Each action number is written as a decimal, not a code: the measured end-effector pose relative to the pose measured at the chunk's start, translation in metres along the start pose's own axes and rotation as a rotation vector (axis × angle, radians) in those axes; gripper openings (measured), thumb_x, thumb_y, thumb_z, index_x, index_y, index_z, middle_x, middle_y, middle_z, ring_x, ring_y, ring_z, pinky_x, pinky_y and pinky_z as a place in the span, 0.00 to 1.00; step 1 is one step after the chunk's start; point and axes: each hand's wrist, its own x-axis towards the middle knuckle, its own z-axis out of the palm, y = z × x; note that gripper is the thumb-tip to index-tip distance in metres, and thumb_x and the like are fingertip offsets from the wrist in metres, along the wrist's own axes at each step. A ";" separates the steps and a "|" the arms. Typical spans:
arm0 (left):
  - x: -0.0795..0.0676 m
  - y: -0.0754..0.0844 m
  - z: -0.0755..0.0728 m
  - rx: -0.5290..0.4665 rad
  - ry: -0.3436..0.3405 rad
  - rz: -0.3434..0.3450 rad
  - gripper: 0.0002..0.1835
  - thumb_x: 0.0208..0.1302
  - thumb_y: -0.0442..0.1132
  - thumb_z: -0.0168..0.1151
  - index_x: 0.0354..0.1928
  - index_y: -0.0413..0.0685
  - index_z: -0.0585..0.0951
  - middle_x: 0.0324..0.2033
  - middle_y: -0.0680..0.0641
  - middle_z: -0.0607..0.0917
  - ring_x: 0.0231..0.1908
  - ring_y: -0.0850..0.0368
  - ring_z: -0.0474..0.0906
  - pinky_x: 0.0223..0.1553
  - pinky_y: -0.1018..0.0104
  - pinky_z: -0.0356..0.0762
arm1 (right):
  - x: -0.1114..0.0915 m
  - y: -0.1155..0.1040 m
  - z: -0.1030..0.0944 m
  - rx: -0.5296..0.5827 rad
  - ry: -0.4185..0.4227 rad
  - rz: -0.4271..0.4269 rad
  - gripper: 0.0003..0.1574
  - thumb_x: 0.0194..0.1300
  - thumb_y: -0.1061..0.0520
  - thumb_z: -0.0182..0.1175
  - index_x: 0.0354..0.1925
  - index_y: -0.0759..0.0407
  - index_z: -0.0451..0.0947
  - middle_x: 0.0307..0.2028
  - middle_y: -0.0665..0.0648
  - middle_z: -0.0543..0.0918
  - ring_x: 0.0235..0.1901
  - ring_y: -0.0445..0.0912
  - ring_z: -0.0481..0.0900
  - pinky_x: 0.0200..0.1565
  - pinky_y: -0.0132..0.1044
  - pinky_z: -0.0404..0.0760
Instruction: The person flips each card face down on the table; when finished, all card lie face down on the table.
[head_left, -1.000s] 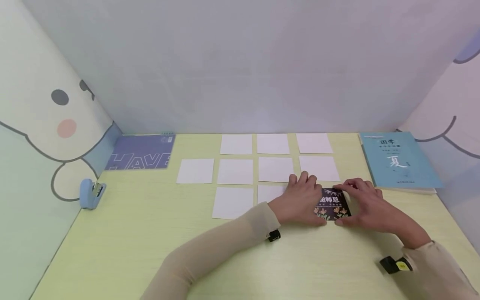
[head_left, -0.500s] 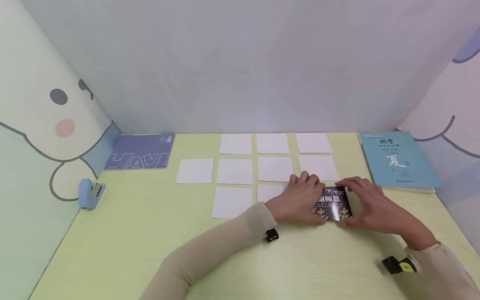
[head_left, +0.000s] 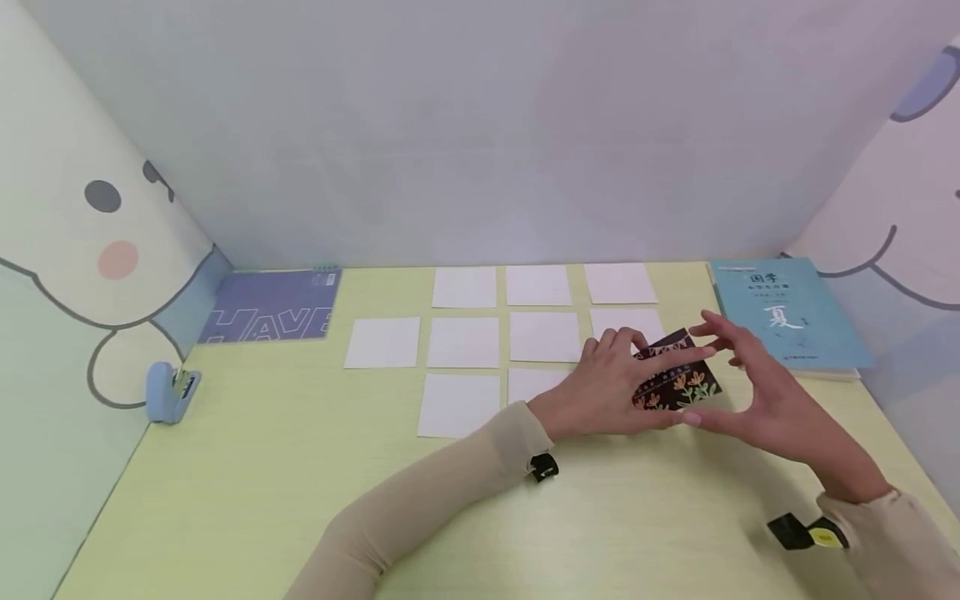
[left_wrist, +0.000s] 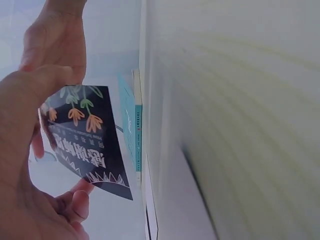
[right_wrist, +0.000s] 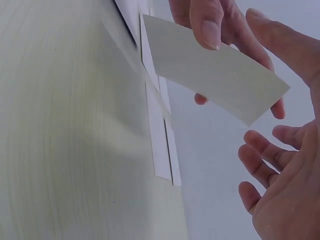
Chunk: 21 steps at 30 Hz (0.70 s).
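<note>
My left hand [head_left: 600, 387] holds a black greeting card [head_left: 675, 392] printed with orange flowers and white lettering. The card is tilted and raised off the table; its blank pale back [right_wrist: 215, 70] shows in the right wrist view, pinched between the left thumb and fingers. Just to the right is my right hand [head_left: 780, 400], its fingers spread and loosely bent around the card's right side without gripping it. In the head view its thumb tip appears close to the left thumb; whether they touch I cannot tell. Behind the hands lies a white card [head_left: 626, 321], partly covered.
More white cards lie in rows on the pale yellow table [head_left: 262, 467], such as one card [head_left: 459, 404] at front left. A blue book [head_left: 791, 317] lies at right. At left are a purple notebook [head_left: 266, 308] and a light blue stapler-like tool [head_left: 171, 392].
The black card was flat on the table between both hands. Now it is lifted and turned in the left hand, and the right hand has let go with its fingers opened.
</note>
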 end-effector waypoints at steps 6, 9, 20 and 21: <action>-0.001 -0.001 -0.003 -0.134 0.025 -0.059 0.41 0.68 0.73 0.63 0.79 0.86 0.60 0.65 0.50 0.74 0.68 0.59 0.66 0.51 0.66 0.58 | -0.005 0.002 0.005 0.086 -0.048 0.050 0.79 0.48 0.66 0.83 0.87 0.44 0.48 0.73 0.39 0.67 0.63 0.30 0.66 0.57 0.25 0.61; 0.000 -0.001 -0.003 -0.250 0.100 -0.060 0.36 0.67 0.69 0.68 0.74 0.78 0.69 0.69 0.51 0.73 0.71 0.58 0.66 0.53 0.66 0.58 | -0.009 0.007 0.010 0.121 -0.112 0.079 0.79 0.51 0.64 0.82 0.87 0.42 0.46 0.77 0.37 0.62 0.66 0.32 0.65 0.58 0.26 0.62; -0.001 -0.001 -0.010 -0.405 0.209 -0.019 0.28 0.57 0.61 0.80 0.52 0.67 0.76 0.62 0.61 0.76 0.66 0.68 0.69 0.56 0.66 0.56 | -0.014 0.015 0.016 -0.008 -0.173 0.087 0.70 0.52 0.53 0.86 0.84 0.39 0.57 0.75 0.36 0.66 0.66 0.26 0.64 0.57 0.27 0.66; -0.002 -0.002 -0.010 -0.385 0.196 -0.021 0.27 0.57 0.62 0.80 0.52 0.67 0.76 0.61 0.61 0.76 0.66 0.68 0.69 0.56 0.66 0.56 | -0.014 0.016 0.015 -0.023 -0.171 0.074 0.70 0.51 0.52 0.86 0.84 0.40 0.59 0.74 0.38 0.68 0.64 0.27 0.65 0.57 0.28 0.68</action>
